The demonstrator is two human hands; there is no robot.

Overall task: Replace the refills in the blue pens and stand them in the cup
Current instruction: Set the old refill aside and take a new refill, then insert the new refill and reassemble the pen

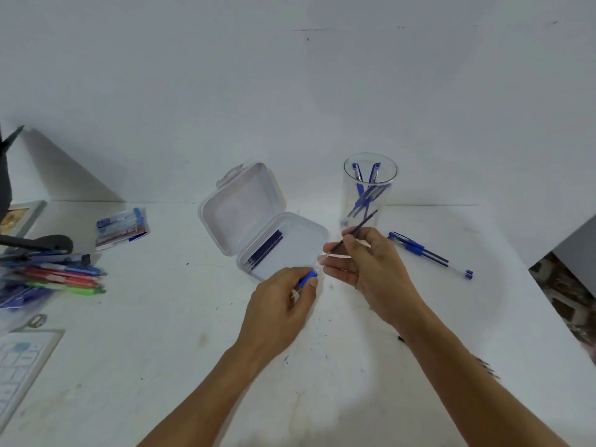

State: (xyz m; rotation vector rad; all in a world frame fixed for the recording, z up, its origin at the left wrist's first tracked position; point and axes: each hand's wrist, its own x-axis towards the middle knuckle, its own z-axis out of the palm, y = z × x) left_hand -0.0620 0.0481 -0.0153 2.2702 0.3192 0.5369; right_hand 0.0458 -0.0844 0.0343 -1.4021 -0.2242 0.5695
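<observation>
Refill (pixel 354 232) is pinched in the right hand (pixel 367 269) directly in front of the clear cup (pixel 347 195) containing blue pens (pixel 366 192), the left hand (pixel 280 301) grips a blue pen barrel (pixel 308 279) front-left of the cup, an open refill box (pixel 245 201) lies to its left, and two loose pens (pixel 419 250) lie on the bench (pixel 451 317) to its right.

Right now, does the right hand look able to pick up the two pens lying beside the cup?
Probably not yet. The way from the right hand to the pens looks free, but it already pinches a refill, which it would have to put down first.
</observation>
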